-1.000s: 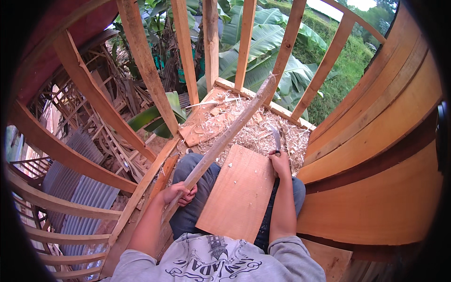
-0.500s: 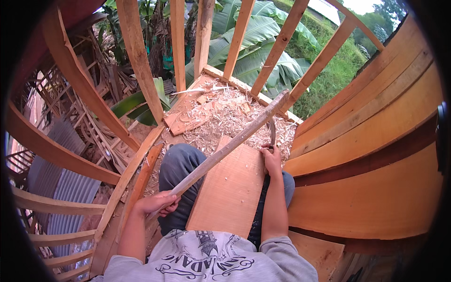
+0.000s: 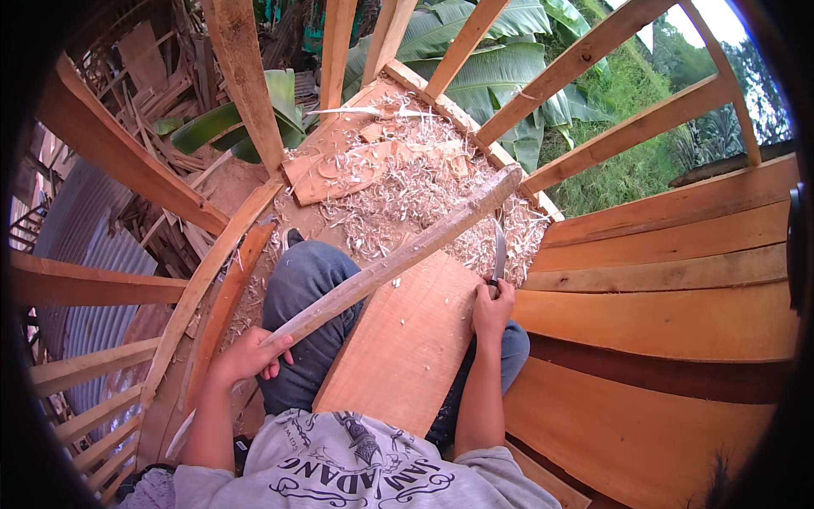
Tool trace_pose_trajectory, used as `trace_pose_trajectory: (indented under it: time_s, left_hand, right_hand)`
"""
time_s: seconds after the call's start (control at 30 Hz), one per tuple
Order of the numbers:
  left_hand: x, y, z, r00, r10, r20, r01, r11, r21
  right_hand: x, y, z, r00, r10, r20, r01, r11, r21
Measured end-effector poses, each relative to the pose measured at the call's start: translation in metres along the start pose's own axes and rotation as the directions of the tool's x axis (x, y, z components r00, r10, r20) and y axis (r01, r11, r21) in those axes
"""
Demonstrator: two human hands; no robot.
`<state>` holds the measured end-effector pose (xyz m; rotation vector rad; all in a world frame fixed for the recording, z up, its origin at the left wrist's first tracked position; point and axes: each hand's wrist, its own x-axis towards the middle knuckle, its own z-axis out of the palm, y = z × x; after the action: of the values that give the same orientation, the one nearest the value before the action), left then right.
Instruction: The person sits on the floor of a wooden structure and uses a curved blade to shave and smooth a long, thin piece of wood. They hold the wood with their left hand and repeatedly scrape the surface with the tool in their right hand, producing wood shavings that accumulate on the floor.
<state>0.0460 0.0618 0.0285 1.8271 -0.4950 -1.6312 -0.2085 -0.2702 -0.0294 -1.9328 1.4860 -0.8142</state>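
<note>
My left hand (image 3: 253, 352) is closed around the lower part of a long, pale wooden stick (image 3: 407, 254). The stick slants up to the right above my knee and a wooden board, its thicker end near the corner of the floor. In my right hand (image 3: 493, 307) is a knife (image 3: 499, 250) with a dark handle and a slightly curved blade pointing away from me. The blade sits just below the stick's far end; whether they touch I cannot tell. The flat board (image 3: 398, 331) rests across my lap, its right edge beside my right hand.
Curled wood shavings (image 3: 415, 187) cover the floor ahead, with a flat wood piece (image 3: 348, 174) among them. Upright wooden slats (image 3: 242, 85) fence the left and far sides. Wide planks (image 3: 644, 318) line the right. Corrugated metal sheeting (image 3: 110, 288) lies beyond the left slats.
The view has shifted. In my right hand the knife has turned, so more of its blade shows. My left hand keeps its hold on the stick, which slants a little less steeply.
</note>
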Motion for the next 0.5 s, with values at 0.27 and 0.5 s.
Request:
trace_pose_trajectory:
  time_s: [0.27,0.5]
  left_hand:
    - [0.008,0.026,0.006,0.985,-0.065,-0.160,0.083,0.991,0.106]
    - [0.014,0.024,0.012,0.966,-0.005,-0.260,0.073,0.965,0.254]
  right_hand:
    - [-0.006,-0.006,-0.020,0.991,-0.001,-0.130,0.006,0.999,0.039]
    - [-0.015,-0.081,-0.042,0.959,-0.201,0.198,0.137,0.945,0.297]
